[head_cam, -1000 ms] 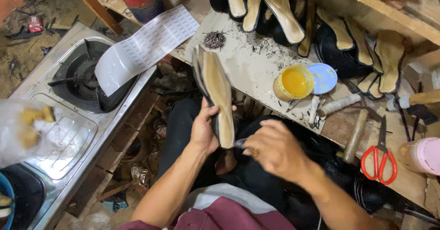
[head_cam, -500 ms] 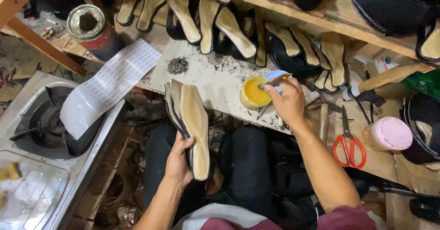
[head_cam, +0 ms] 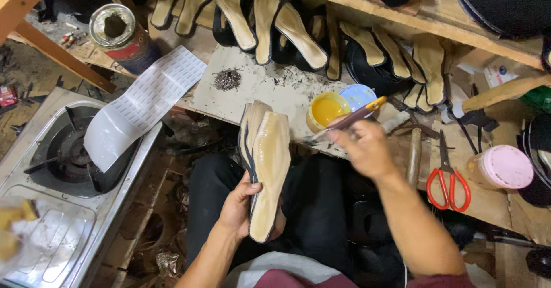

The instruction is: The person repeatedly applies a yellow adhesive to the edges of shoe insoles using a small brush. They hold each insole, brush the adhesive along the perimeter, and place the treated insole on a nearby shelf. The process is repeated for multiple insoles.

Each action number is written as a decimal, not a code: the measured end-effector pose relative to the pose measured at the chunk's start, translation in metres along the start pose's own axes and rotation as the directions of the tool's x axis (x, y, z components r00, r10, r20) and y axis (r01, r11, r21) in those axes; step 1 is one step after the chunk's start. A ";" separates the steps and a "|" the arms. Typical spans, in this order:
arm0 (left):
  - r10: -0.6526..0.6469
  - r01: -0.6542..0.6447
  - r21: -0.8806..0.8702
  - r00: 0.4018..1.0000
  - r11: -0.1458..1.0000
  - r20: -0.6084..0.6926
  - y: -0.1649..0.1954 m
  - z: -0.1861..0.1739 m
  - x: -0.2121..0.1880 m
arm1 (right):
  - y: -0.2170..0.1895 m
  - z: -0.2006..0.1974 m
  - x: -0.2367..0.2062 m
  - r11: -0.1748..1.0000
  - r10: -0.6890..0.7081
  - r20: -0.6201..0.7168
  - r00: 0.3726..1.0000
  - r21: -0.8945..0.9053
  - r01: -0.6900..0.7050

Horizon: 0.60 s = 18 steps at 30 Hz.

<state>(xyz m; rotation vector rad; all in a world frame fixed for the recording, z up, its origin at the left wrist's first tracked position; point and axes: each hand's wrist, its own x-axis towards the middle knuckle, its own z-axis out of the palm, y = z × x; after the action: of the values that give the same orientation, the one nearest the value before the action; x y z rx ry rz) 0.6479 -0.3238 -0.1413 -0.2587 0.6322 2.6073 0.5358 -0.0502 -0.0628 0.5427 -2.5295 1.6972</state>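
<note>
The left hand [head_cam: 238, 207] is clamped on a stack of soles [head_cam: 265, 167], while the right hand [head_cam: 364, 147] grips a brush [head_cam: 347, 120], the glue cup [head_cam: 325, 109] just beyond it.

Tan shoe sole [head_cam: 270, 167] edged black; yellow glue pot [head_cam: 325, 109]; red-handled scissors [head_cam: 448, 179]; pink, perhaps plastic, tub [head_cam: 502, 167].

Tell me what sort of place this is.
Most likely a small shoemaking workshop. The left hand holds tan shoe soles, more soles line the wooden shelf, and the right hand carries a brush near a glue pot.
</note>
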 end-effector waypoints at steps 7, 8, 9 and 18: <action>-0.068 0.064 0.038 0.992 0.997 0.103 -0.006 0.006 -0.003 | -0.025 0.026 0.008 0.915 -0.398 -0.142 0.906 -0.128 0.382; -0.066 0.063 0.037 0.992 0.997 0.104 -0.005 0.006 -0.003 | -0.025 0.026 0.009 0.914 -0.399 -0.115 0.910 -0.130 0.385; -0.057 0.053 0.039 0.992 0.998 0.112 -0.004 0.006 -0.003 | -0.025 0.025 0.011 0.912 -0.401 -0.086 0.912 -0.132 0.388; 0.058 -0.058 0.012 0.998 0.998 0.031 0.008 0.009 0.005 | -0.024 0.049 -0.021 0.937 -0.332 0.299 0.894 -0.005 0.349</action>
<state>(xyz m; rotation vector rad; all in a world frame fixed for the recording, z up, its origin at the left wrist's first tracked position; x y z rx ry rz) 0.6394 -0.3240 -0.1318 -0.1993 0.6545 2.6564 0.5702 -0.0977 -0.0658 1.2372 -2.4583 1.5036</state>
